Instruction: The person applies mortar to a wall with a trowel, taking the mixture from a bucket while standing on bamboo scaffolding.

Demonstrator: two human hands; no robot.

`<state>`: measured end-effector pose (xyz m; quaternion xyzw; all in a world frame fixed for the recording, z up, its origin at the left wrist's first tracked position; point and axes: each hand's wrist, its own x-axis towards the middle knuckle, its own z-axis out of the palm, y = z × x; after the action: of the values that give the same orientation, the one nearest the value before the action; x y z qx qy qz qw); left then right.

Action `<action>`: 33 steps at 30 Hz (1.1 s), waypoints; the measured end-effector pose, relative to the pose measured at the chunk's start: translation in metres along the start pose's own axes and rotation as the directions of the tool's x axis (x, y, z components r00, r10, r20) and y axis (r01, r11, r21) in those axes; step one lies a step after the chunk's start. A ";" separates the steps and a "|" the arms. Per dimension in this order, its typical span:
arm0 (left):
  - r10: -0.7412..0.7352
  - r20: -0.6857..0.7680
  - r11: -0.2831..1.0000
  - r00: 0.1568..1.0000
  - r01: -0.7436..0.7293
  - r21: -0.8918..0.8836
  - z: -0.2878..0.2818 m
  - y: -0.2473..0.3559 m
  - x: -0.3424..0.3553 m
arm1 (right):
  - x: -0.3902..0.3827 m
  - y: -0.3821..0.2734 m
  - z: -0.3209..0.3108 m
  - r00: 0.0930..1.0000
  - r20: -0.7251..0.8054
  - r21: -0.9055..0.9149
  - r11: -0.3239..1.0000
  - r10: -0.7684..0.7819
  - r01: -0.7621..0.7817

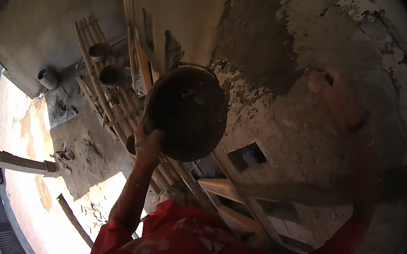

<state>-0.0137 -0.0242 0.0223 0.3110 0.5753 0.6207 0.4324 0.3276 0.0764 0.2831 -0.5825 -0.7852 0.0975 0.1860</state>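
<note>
Plaster pan (pixel 187 112), round and dark, is lifted up near the rough wall (pixel 285 127); the left hand (pixel 148 137) holds it at its lower rim, with fingers closed around the edge. The right hand (pixel 333 95) is raised against the wall and blurred; I cannot tell if its fingers are spread or closed. Wet grey plaster (pixel 259 36) covers a patch of wall above the pan; bamboo poles (pixel 105 88) stand far below on the left, beside a wooden ladder (pixel 230 197).

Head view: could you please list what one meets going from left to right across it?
Grey pipe end → bamboo poles → left hand → round mortar pan → square wall hole → right hand.
</note>
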 end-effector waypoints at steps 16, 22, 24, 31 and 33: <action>-0.104 0.027 0.901 0.994 0.082 0.426 0.012 -0.020 -0.007 | -0.054 0.022 0.158 0.840 0.407 -0.385 0.767 -0.359 0.514; -0.075 0.097 0.848 0.992 0.012 0.530 0.020 -0.018 -0.014 | -0.033 0.002 0.233 0.850 0.516 -0.695 0.531 -0.102 0.486; 0.013 0.119 0.870 0.993 -0.070 0.488 0.021 -0.011 -0.020 | -0.029 0.012 0.247 0.851 0.496 -0.680 0.533 -0.171 0.503; 0.063 0.139 0.895 0.988 -0.117 0.430 0.018 -0.015 -0.023 | -0.044 0.071 0.287 0.660 0.440 -0.207 0.646 -0.610 0.735; 0.029 0.126 0.894 0.992 -0.082 0.440 0.014 0.001 -0.022 | -0.047 0.031 0.280 0.698 0.654 -0.193 0.828 -0.291 0.526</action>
<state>0.0084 -0.0377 0.0276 0.4532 0.6667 0.4659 0.3647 0.2528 0.0588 0.0081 -0.3517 -0.9174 0.0838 -0.1665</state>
